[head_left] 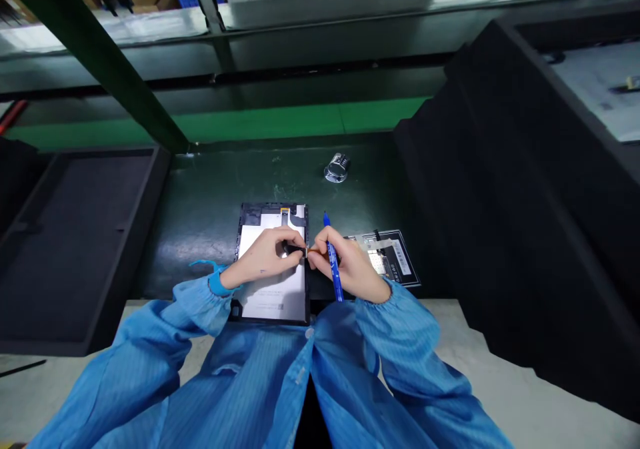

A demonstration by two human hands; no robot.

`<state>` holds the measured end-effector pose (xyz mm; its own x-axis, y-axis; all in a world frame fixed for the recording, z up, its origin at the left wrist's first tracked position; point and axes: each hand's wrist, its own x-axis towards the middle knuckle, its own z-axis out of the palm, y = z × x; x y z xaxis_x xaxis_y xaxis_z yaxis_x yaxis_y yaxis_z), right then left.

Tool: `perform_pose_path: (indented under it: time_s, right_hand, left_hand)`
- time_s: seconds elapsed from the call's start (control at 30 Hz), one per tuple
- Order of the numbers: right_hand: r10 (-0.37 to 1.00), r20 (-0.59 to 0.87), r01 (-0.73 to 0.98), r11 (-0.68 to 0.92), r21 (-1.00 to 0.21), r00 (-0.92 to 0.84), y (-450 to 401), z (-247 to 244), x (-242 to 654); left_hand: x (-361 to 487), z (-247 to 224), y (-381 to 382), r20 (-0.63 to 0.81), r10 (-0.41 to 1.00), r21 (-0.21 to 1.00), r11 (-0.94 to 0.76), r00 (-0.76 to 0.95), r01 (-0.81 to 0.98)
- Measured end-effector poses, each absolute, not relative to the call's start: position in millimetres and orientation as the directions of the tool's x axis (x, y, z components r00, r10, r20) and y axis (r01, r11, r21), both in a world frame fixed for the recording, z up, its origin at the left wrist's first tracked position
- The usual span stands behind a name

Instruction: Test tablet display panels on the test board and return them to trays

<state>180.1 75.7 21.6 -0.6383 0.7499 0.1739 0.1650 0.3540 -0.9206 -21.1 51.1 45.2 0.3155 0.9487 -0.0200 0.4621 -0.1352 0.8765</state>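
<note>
A tablet-like panel (273, 296) with a white back and dark frame lies on the dark green table. Above its right edge, my left hand (269, 256) pinches a small part, too small to name. My right hand (353, 266) meets it there, its fingertips closed on a small orange-brown piece. A blue pen (334, 272) is also held in my right hand, tip pointing away from me. Partly under and beyond the right wrist lies a flat board (400, 256) with a white label and dark circuitry.
A shiny metal cup-like object (337, 167) stands farther back on the table (215, 182). Black trays (75, 249) flank the left side, and large stacked black trays (525, 222) rise at the right. A green post (110, 62) slants across the back left.
</note>
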Motion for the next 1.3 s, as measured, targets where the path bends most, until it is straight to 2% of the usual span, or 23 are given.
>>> perform_pose_path:
  time_s: [0.2,0.33,0.43,0.5,0.57,0.6,0.63,0.7,0.73,0.8,0.87,0.9,0.97,1.13,1.2,1.3]
  right_hand:
    - [0.725,0.163,0.12,0.322,-0.939,-0.669,76.7,18.9,178.0]
    - [0.705,0.14,0.061,0.253,-0.966,-0.696,75.6,18.4,178.5]
    - [0.779,0.196,0.024,0.261,-0.965,-0.596,91.8,19.4,184.2]
    - [0.847,0.288,0.1,0.367,-0.925,-0.446,115.2,19.0,190.0]
    - [0.856,0.396,0.303,0.495,-0.815,-0.332,144.5,16.0,194.9]
    - [0.841,0.431,0.412,0.538,-0.735,-0.329,158.9,13.5,196.2]
    - [0.821,0.449,0.501,0.571,-0.65,-0.353,172.0,10.6,196.2]
    - [0.776,0.458,0.606,0.628,-0.488,-0.435,192.0,4.4,192.8]
    - [0.751,0.465,0.633,0.653,-0.415,-0.47,198.6,1.7,190.1]
    - [0.703,0.504,0.67,0.685,-0.286,-0.503,206.8,-2.0,184.8]
    - [0.668,0.557,0.696,0.687,-0.207,-0.493,212.0,-3.7,181.3]
    - [0.656,0.586,0.703,0.685,-0.194,-0.477,214.6,-4.1,180.3]
    - [0.643,0.63,0.7,0.682,-0.212,-0.436,219.8,-5.0,179.4]
    - [0.651,0.67,0.664,0.681,-0.309,-0.356,225.9,-10.0,182.0]
    - [0.656,0.677,0.651,0.68,-0.337,-0.334,224.0,-12.1,184.9]
    - [0.686,0.669,0.645,0.654,-0.394,-0.287,220.7,-15.3,189.7]
  left_hand:
    - [-22.2,41.9,52.0,-0.194,0.916,0.952,0.089,0.351,0.294]
    - [-24.7,40.8,49.1,-0.204,0.916,0.952,0.104,0.345,0.287]
    - [-48.3,52.2,33.8,-0.14,0.959,0.96,0.07,0.246,0.273]
    - [-74.0,62.9,13.1,-0.157,0.952,0.965,0.091,0.263,0.245]
    - [-98.9,68.3,-15.6,-0.325,0.86,0.932,0.22,0.393,0.29]
    - [-107.9,66.9,-31.9,-0.44,0.793,0.886,0.308,0.422,0.346]
    - [-113.7,62.1,-48.6,-0.53,0.742,0.837,0.378,0.41,0.397]
    - [-114.0,43.3,-78.9,-0.625,0.749,0.761,0.521,0.22,0.387]
    - [-109.3,30.8,-90.7,-0.649,0.757,0.738,0.602,0.075,0.304]
    - [-94.6,5.6,-104.8,-0.688,0.707,0.719,0.694,-0.166,-0.024]
    - [-80.1,-12.4,-107.4,-0.746,0.625,0.663,0.659,-0.231,-0.355]
    - [-75.2,-16.8,-105.9,-0.768,0.603,0.625,0.632,-0.216,-0.458]
    - [-72.7,-14.7,-100.7,-0.79,0.596,0.57,0.629,-0.143,-0.529]
    - [-94.4,44.8,-76.9,-0.667,0.743,0.65,0.614,0.051,-0.447]
    - [-99.9,77.1,-53.6,-0.645,0.763,0.673,0.592,0.039,-0.443]
    - [-95.6,114.3,8.5,-0.601,0.791,0.729,0.486,-0.111,-0.481]
